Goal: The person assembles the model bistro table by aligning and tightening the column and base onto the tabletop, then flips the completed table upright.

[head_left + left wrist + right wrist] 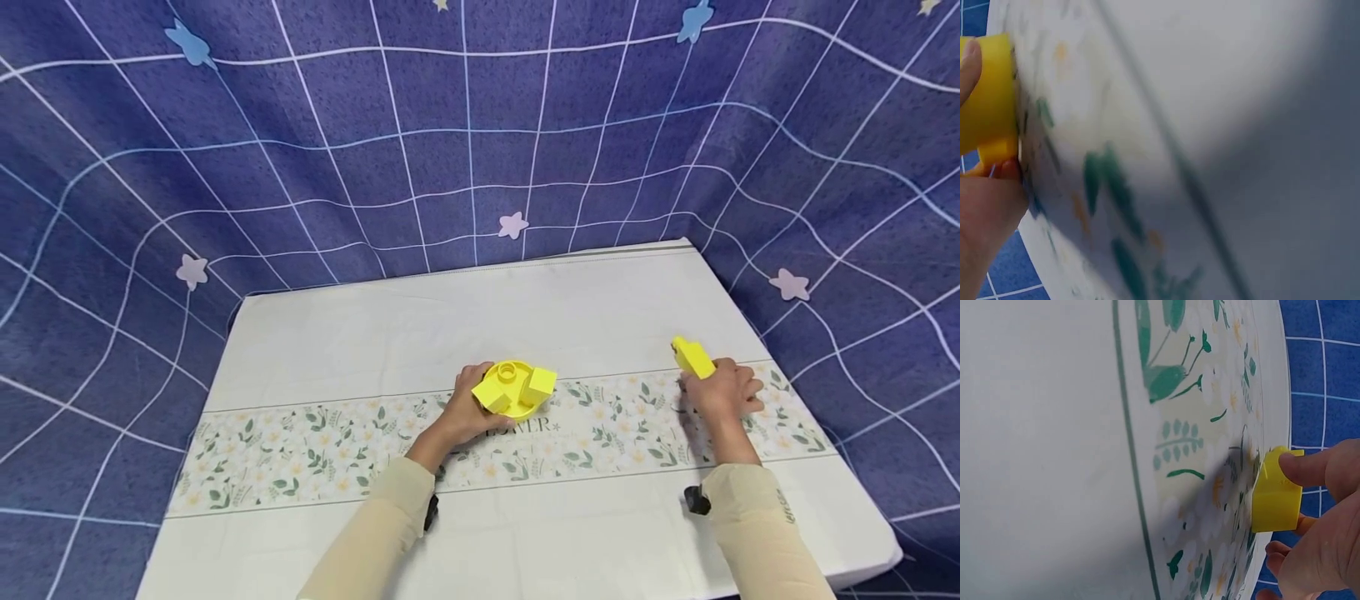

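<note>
In the head view my left hand [463, 410] grips a round yellow dish [519, 412] by its left side, thumb near the front and fingers round the back. Inside the dish are a small raised ring [507, 372] and two yellow blocks, a left block [491, 396] and a right block [541, 383]. The left wrist view catches only part of the dish's yellow side [988, 100], with a thumb across it. Further right, my right hand [726, 393] pinches a yellow block-shaped piece [696, 360] with a narrow rounded end pointing away. Its thumb lies on the piece in the right wrist view.
Both hands are over a table with a white cloth [420, 333], crossed by a printed flower band [315, 450]. A blue curtain [420, 167] with white grid lines and stars surrounds the table's back and sides. A black wrist device [697, 500] sits at the right cuff.
</note>
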Demonstrator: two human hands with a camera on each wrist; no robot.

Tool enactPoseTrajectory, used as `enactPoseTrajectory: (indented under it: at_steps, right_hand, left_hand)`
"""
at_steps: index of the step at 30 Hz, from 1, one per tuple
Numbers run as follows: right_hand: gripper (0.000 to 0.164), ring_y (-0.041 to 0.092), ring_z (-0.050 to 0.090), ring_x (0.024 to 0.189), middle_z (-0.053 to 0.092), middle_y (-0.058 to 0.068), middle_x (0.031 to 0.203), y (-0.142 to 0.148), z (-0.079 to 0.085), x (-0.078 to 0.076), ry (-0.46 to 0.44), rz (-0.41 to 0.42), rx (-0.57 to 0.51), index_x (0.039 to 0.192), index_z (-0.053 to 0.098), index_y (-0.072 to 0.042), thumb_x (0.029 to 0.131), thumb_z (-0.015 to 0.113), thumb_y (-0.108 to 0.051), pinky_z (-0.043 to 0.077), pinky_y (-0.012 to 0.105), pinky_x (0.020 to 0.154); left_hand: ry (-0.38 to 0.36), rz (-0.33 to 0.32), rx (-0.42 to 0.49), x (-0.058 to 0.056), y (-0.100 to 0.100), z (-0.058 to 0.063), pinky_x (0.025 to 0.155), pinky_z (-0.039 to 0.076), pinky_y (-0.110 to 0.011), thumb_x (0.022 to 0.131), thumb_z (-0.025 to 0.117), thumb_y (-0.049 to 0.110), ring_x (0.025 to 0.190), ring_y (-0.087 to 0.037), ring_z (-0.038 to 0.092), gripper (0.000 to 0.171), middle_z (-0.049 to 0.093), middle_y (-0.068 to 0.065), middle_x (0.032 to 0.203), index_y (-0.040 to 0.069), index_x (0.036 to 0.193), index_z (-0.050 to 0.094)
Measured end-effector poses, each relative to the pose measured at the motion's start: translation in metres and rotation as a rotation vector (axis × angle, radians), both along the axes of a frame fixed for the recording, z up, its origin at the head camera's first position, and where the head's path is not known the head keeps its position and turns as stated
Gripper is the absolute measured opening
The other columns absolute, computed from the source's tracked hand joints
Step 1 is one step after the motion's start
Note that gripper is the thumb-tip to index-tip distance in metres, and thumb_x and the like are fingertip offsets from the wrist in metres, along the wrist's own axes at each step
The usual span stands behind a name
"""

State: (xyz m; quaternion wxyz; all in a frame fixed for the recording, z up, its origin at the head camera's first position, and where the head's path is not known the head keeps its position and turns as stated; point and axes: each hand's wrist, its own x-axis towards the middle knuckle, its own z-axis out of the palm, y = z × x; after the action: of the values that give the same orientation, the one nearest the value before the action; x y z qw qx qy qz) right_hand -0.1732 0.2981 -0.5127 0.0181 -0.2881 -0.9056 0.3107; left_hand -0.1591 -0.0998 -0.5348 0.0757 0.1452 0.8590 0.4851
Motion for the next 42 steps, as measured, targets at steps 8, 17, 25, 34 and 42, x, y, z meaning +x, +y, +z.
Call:
enactPoseTrajectory:
  at_steps: [8,17,25,34,42]
  right_hand:
    - [0.055,0.05,0.02,0.121,0.034,0.037,0.126,0.003,-0.004,0.001,0.035,-0.002,-0.006,0.131,0.044,0.01,0.092,0.059,-0.026,0.011,0.066,0.092]
    - [0.054,0.048,0.023,0.124,0.038,0.033,0.13,-0.001,-0.007,0.001,0.14,-0.01,0.017,0.133,0.049,0.009,0.093,0.061,-0.026,0.011,0.063,0.094]
    - [0.052,0.045,0.021,0.128,0.036,0.029,0.135,-0.012,0.0,0.001,0.232,0.009,-0.042,0.132,0.05,0.007,0.092,0.063,-0.023,0.009,0.061,0.097]
    - [0.05,0.043,0.019,0.128,0.037,0.025,0.137,-0.023,0.009,0.0,0.306,0.027,-0.072,0.13,0.053,0.007,0.09,0.066,-0.021,0.004,0.06,0.1]
    - [0.049,0.041,0.017,0.128,0.034,0.022,0.139,-0.038,0.022,0.001,0.308,0.076,-0.146,0.13,0.052,0.004,0.09,0.067,-0.019,0.009,0.058,0.098]
  left_hand:
    - [-0.006,0.056,0.006,0.001,0.002,-0.001,0.104,0.033,-0.048,0.064,0.091,0.028,0.119,-0.022,0.04,0.092,0.041,-0.005,0.132,0.015,0.141,0.043]
    - [-0.063,0.018,0.027,-0.01,-0.004,0.005,0.108,0.029,-0.049,0.058,0.094,0.019,0.119,-0.024,0.042,0.095,0.044,-0.006,0.13,0.016,0.141,0.048]
    - [-0.105,-0.062,0.048,-0.018,-0.009,0.008,0.11,0.027,-0.048,0.057,0.093,0.012,0.121,-0.026,0.044,0.095,0.044,-0.007,0.133,0.012,0.141,0.048]
    - [-0.215,0.033,0.156,-0.008,-0.001,0.003,0.105,0.037,-0.043,0.062,0.089,0.004,0.12,-0.026,0.051,0.105,0.047,-0.008,0.137,0.012,0.149,0.031]
    - [-0.204,0.078,0.252,0.001,0.007,-0.002,0.093,0.048,-0.038,0.062,0.09,0.002,0.115,-0.025,0.054,0.103,0.05,-0.008,0.132,0.01,0.147,0.032]
